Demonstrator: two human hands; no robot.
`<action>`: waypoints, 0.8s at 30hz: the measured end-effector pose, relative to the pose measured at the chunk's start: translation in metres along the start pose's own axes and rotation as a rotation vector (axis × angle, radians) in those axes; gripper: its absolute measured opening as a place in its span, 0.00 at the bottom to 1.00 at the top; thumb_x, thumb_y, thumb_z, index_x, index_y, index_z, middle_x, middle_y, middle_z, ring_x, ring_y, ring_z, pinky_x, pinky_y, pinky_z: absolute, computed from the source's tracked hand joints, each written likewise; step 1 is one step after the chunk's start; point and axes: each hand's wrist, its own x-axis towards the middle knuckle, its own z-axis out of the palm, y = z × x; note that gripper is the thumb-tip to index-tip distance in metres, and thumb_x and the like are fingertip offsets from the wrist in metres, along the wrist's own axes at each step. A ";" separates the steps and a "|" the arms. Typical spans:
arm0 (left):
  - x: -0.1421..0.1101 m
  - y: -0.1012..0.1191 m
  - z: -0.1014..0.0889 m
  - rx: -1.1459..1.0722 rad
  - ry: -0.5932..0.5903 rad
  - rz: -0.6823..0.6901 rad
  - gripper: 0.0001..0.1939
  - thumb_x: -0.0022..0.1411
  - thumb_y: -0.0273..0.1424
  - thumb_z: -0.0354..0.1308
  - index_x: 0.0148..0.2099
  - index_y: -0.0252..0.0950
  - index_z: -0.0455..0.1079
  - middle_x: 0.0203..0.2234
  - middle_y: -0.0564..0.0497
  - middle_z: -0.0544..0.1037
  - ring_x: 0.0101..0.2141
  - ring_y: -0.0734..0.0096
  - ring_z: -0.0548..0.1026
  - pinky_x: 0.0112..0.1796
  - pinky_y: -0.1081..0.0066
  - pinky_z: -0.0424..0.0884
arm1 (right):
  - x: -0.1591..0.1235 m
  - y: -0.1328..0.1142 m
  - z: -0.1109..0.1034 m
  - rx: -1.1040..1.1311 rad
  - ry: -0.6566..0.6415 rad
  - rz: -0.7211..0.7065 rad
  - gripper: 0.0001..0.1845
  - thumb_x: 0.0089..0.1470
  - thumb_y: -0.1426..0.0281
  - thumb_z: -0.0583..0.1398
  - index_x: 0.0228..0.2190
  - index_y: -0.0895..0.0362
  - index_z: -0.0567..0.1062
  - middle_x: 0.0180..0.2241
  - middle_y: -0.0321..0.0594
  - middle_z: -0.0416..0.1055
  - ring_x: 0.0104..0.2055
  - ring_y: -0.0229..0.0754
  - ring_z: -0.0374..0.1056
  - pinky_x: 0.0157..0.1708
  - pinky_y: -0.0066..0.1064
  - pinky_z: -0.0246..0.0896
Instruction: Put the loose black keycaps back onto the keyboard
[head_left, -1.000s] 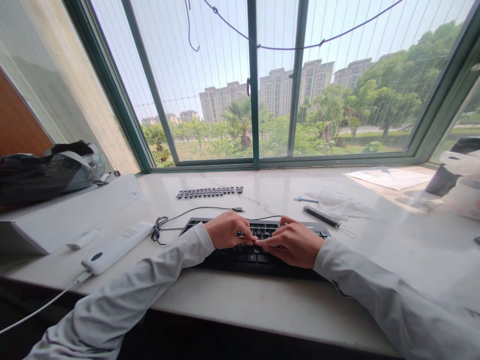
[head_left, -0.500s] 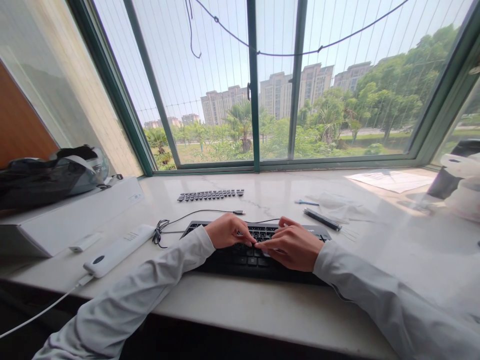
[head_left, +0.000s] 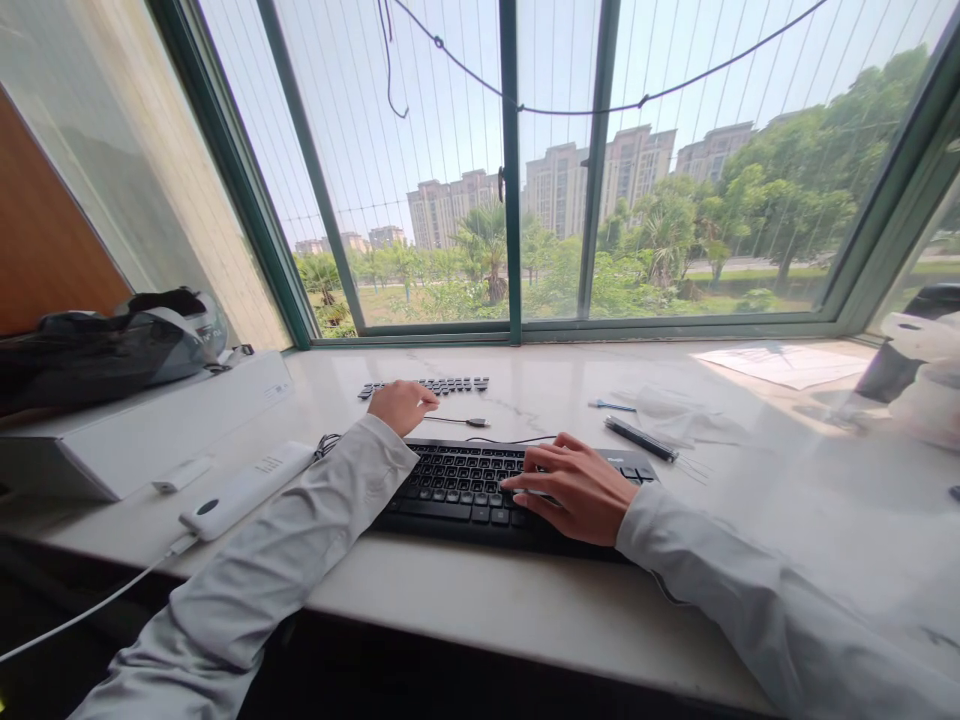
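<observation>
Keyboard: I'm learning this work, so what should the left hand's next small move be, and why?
Perhaps, if empty, the left hand should pinch one of the loose keycaps: it is close by them, and the keyboard shows uncovered sockets.

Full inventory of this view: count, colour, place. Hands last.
Keyboard: one, black, on the ledge before the person
Loose keycaps: many, partly hidden, dark, beyond the keyboard
USB plug: one, dark, between keyboard and keycaps
Window ledge: one, whitish, beneath these
Long device: one, white, left
White cable: one, at its near end
Small block: one, white, beside it
Box: one, white, far left
Bag: one, mostly black, atop box
Blue-tipped tool: one, right of centre
Slim bundle: one, black, nearer
Clear plastic: count unclear, beside both
Paper: count unclear, white, far right
Window frame: one, green, behind
Left hand: one, grey-sleeved, at keycaps, contact unclear
Right hand: one, grey-sleeved, on keyboard
</observation>
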 end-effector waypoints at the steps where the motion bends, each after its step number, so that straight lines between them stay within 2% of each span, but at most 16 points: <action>1: 0.004 -0.006 0.000 0.027 -0.027 -0.026 0.11 0.57 0.43 0.58 0.40 0.53 0.79 0.40 0.54 0.81 0.42 0.55 0.76 0.44 0.60 0.70 | 0.000 0.000 -0.001 -0.002 0.000 -0.004 0.18 0.64 0.59 0.50 0.46 0.46 0.76 0.35 0.38 0.72 0.38 0.39 0.66 0.42 0.36 0.49; 4: 0.012 -0.020 0.000 0.064 -0.097 -0.048 0.13 0.58 0.44 0.56 0.42 0.53 0.78 0.41 0.53 0.80 0.43 0.56 0.76 0.44 0.61 0.70 | 0.000 0.000 -0.003 -0.016 0.017 -0.028 0.17 0.64 0.60 0.50 0.46 0.46 0.77 0.34 0.38 0.72 0.37 0.39 0.66 0.42 0.36 0.48; 9: 0.031 -0.030 0.007 0.057 -0.183 0.025 0.16 0.59 0.45 0.54 0.45 0.50 0.77 0.42 0.52 0.79 0.43 0.59 0.75 0.43 0.66 0.70 | -0.002 0.002 -0.008 -0.019 0.013 -0.042 0.18 0.64 0.59 0.51 0.39 0.48 0.80 0.27 0.36 0.72 0.33 0.37 0.65 0.39 0.35 0.47; 14: 0.064 -0.028 0.024 0.098 -0.191 0.075 0.16 0.59 0.43 0.54 0.46 0.50 0.77 0.44 0.52 0.79 0.44 0.60 0.74 0.45 0.67 0.69 | -0.003 0.003 -0.009 0.006 0.020 -0.052 0.17 0.63 0.60 0.51 0.39 0.48 0.79 0.27 0.36 0.73 0.33 0.38 0.65 0.39 0.36 0.47; 18: 0.087 -0.022 0.039 0.151 -0.199 0.108 0.17 0.60 0.42 0.54 0.49 0.48 0.75 0.46 0.50 0.77 0.45 0.59 0.74 0.45 0.66 0.68 | -0.003 0.003 -0.010 0.010 0.060 -0.060 0.17 0.64 0.63 0.50 0.44 0.49 0.76 0.30 0.37 0.75 0.34 0.39 0.66 0.39 0.37 0.47; 24: 0.103 -0.013 0.053 0.220 -0.228 0.202 0.17 0.58 0.41 0.56 0.47 0.42 0.76 0.47 0.46 0.75 0.46 0.59 0.73 0.47 0.65 0.66 | -0.003 0.006 -0.007 -0.024 0.120 -0.091 0.15 0.64 0.64 0.50 0.41 0.50 0.76 0.29 0.36 0.75 0.33 0.38 0.66 0.39 0.36 0.47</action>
